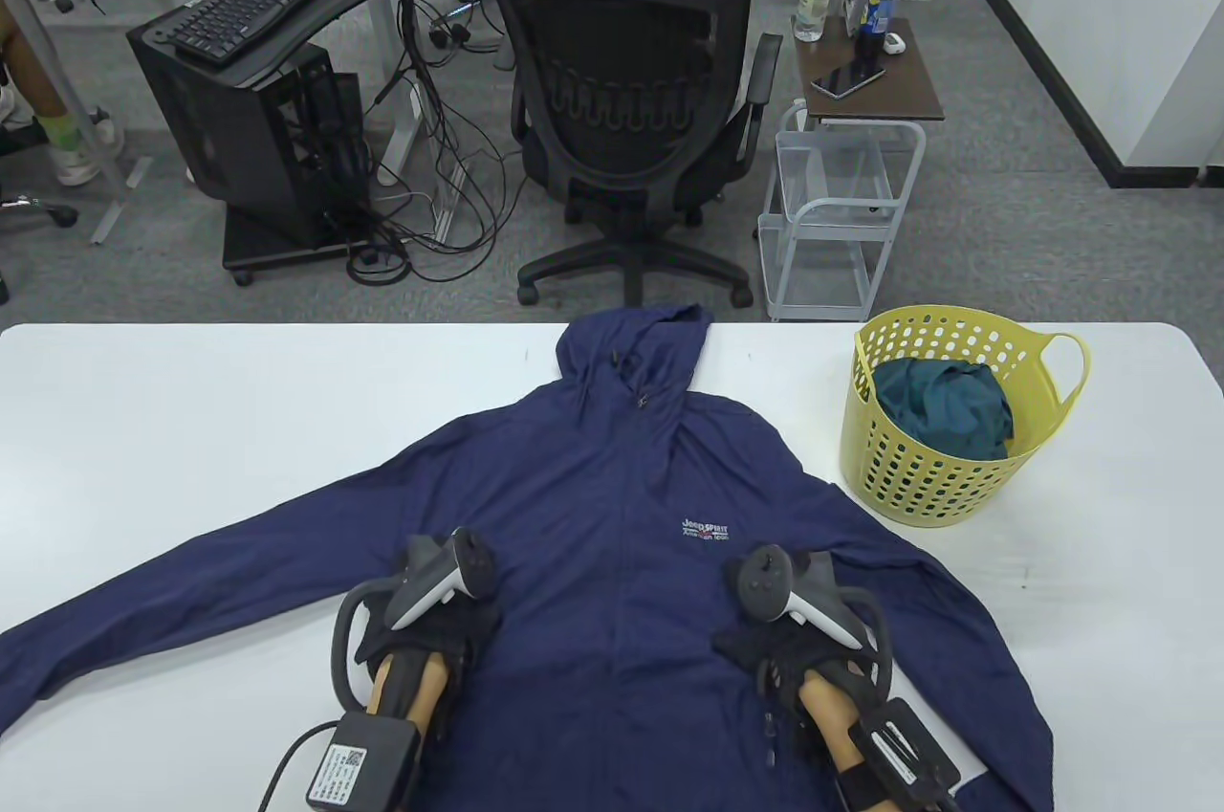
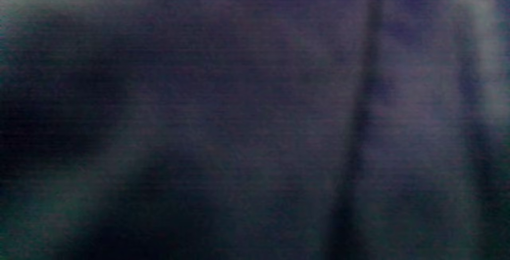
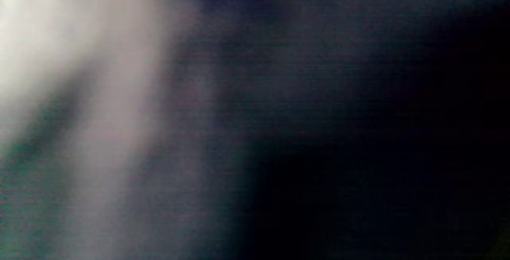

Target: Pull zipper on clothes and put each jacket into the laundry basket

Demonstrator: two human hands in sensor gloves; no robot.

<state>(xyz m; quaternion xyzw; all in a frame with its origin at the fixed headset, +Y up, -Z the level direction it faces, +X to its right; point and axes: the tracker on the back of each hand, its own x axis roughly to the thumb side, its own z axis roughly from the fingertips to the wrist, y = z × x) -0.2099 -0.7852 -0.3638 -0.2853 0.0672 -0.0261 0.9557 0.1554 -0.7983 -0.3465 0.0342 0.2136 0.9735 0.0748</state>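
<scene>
Both hands, left hand and right hand, rest on the navy jacket; finger state unclear. I'd gather it evenly toward the basket.

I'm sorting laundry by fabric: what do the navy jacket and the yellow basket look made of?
Navy jacket: probably thin synthetic, like nylon or polyester; smooth, faint sheen, fine wrinkles. Yellow basket: apparently moulded plastic, matte, with punched holes and a loop handle.

The table camera looks down on my counter from above my shoulders; both my wrist cameras sit pressed close against the jacket, blurred.
</scene>
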